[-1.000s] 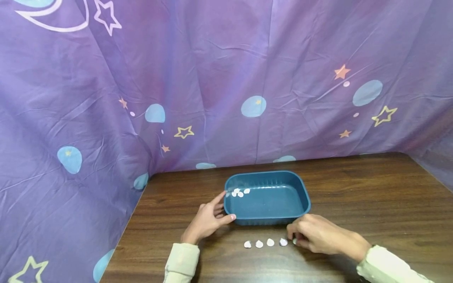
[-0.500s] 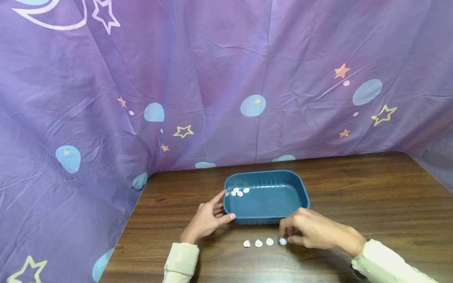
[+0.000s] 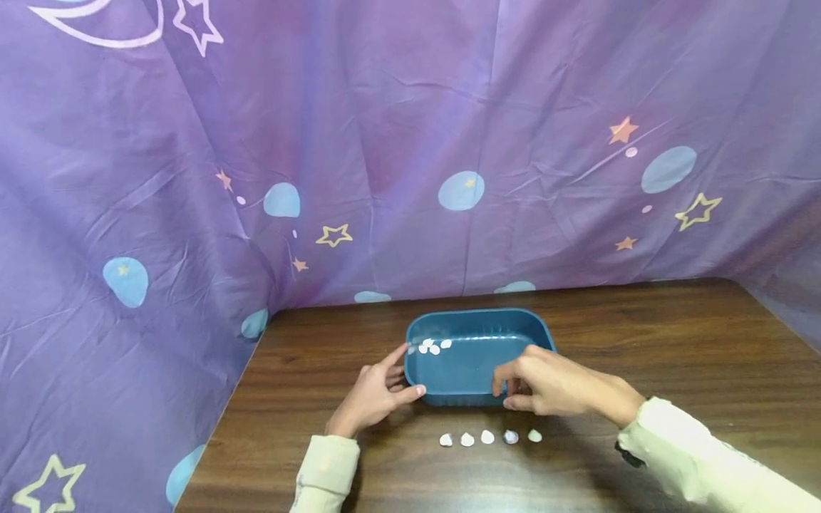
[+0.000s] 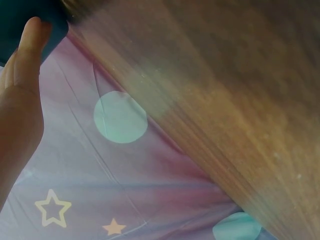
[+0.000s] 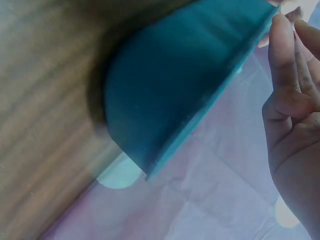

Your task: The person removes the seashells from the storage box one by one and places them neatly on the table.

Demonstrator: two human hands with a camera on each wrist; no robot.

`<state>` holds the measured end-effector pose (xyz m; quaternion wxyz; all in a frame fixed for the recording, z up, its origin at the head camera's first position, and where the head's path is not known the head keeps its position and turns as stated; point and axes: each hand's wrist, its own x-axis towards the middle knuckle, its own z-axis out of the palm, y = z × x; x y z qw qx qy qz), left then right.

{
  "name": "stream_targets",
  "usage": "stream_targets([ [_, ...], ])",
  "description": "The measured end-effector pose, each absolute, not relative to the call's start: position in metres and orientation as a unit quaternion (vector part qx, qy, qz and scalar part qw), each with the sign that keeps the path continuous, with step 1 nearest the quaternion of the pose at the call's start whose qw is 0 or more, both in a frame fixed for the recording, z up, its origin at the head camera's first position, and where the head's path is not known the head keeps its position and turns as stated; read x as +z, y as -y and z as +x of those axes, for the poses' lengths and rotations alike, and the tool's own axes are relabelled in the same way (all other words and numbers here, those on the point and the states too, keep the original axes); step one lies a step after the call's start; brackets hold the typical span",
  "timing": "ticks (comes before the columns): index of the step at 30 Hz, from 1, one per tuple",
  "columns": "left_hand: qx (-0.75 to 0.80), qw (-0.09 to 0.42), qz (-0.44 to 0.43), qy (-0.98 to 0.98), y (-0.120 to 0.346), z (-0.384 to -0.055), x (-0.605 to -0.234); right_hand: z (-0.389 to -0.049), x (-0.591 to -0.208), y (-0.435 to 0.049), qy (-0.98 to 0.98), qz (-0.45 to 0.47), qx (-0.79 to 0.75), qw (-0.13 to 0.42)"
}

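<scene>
A blue plastic basin (image 3: 477, 399) stands on the table. My left hand (image 3: 372, 400) rests at its left corner, thumb on the near rim and index finger along the left side, fairly straight. Several small white shell-like pieces (image 3: 435, 350) lie in the basin's left end. In front of it several similar pieces (image 3: 487, 437) form a row, with a greenish-white one (image 3: 535, 435) at the right end. My right hand (image 3: 554, 385) hovers over the basin's near right rim, fingers loosely bent; nothing shows between them. In the right wrist view its fingertips (image 5: 280, 25) appear beside the basin's rim.
A dark wooden table (image 3: 673, 356) bears everything. Behind and at the left hangs a purple cloth (image 3: 385, 142) printed with stars and blue spots. The basin's raised walls surround the pieces inside.
My right hand has moved from the row's right end up and left to the basin's near rim, leaving the greenish-white piece uncovered on the table. My left hand stays at the basin.
</scene>
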<state>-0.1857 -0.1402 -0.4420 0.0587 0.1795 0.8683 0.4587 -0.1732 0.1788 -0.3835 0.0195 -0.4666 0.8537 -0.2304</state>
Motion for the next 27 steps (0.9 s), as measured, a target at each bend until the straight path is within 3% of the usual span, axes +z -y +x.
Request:
stream_targets([
  [9,0.451,0.055,0.174,-0.874,0.139,-0.190,-0.440,-0.197,-0.364,-0.173,-0.864,-0.452,-0.214,0.055],
  [27,0.433,0.062,0.159,-0.885,0.140,-0.188,-0.438,-0.251,-0.346,-0.138,-0.877,-0.463,-0.118,0.051],
])
